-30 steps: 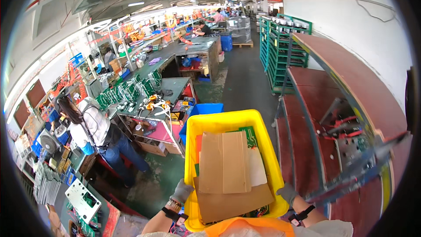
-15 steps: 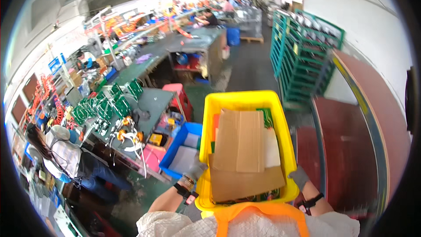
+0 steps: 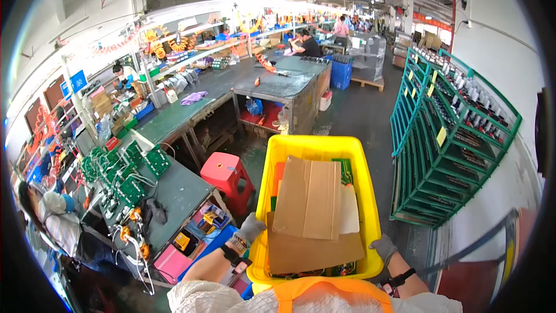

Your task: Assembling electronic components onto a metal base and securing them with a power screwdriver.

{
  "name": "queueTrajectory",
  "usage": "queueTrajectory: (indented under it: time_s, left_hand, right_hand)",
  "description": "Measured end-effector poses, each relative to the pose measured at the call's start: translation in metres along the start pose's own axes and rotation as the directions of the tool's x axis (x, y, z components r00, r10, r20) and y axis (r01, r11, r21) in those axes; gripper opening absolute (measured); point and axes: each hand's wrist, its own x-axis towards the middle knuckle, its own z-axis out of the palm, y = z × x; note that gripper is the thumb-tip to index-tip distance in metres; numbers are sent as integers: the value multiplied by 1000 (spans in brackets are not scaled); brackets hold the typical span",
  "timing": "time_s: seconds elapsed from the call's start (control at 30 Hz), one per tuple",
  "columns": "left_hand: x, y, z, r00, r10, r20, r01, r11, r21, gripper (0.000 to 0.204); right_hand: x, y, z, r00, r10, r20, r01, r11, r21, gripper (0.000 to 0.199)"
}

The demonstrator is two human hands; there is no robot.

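Between my hands, the yellow bin (image 3: 317, 149) of cardboard sheets (image 3: 310, 200) has moved past the blue crate. My left hand (image 3: 250, 229) and right hand (image 3: 382, 247) grip its sides tight.

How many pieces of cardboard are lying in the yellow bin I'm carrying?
2 show: one folded piece of cardboard on top, and a larger cardboard sheet under it at the near end of the yellow bin. More may be hidden beneath.

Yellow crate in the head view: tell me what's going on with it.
A person carries the yellow crate in front of the body, gloved left hand and gloved right hand gripping its near corners. Brown cardboard sheets lie on top of its contents. A red stool and a green workbench stand to the left.
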Motion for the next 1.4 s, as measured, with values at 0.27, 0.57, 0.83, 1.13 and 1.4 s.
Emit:
queueTrajectory:
  time_s: [0.27, 0.57, 0.83, 1.13, 1.4]
  left_hand:
    - [223, 100, 15, 979, 1, 202, 78, 921, -382, 40]
    - [409, 188, -4, 959, -140, -246, 80, 968, -237, 40]
    - [640, 235, -88, 932, -43, -360, -32, 979, -200, 45]
    - [858, 286, -152, 885, -225, -408, 228, 973, -43, 38]
    - [999, 341, -169, 734, -349, -582, 265, 937, -227, 46]
  right_hand:
    - [223, -158, -20, 996, 81, 37, -80, 996, -29, 45]
    - [534, -328, 14, 929, -141, 342, 175, 982, -71, 43]
    - [768, -494, 94, 839, -270, 472, 249, 962, 108, 41]
    - [1000, -587, 163, 846, -121, 518, 126, 992, 27, 45]
    - [1194, -757, 209, 766, -156, 623, 380, 892, -244, 44]
